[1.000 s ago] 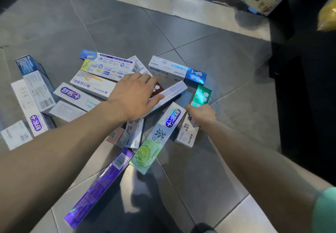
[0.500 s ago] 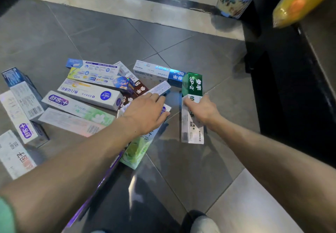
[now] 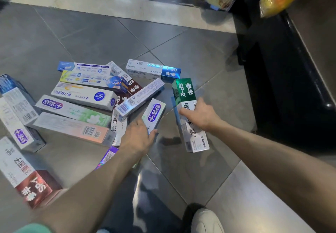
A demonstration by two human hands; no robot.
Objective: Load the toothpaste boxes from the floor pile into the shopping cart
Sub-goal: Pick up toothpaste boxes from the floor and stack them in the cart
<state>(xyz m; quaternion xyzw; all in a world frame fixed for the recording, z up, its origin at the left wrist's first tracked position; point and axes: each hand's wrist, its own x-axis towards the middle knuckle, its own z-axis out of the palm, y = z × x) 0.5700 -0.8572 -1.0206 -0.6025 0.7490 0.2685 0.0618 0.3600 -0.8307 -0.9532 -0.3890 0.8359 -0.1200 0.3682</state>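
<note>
Fingers of your right hand (image 3: 201,116) were curled around the green and white box (image 3: 187,105), which lay tilted a little right of the middle of the frame, and the thumb crossed its upper face. Your left hand (image 3: 138,136) was just beside it, at the centre, and its fingers were wrapped over the lower end of the white box with the purple plus sign (image 3: 154,112). Most of the pile of toothpaste boxes (image 3: 81,103) was spread on the grey tiled floor (image 3: 109,38) from the centre to the left edge. One red and white box (image 3: 27,178) lay apart at lower left. Your white shoe (image 3: 205,220) showed at the bottom. I could not recognise a cart clearly; only a dark structure (image 3: 291,87) stood on the right side.
</note>
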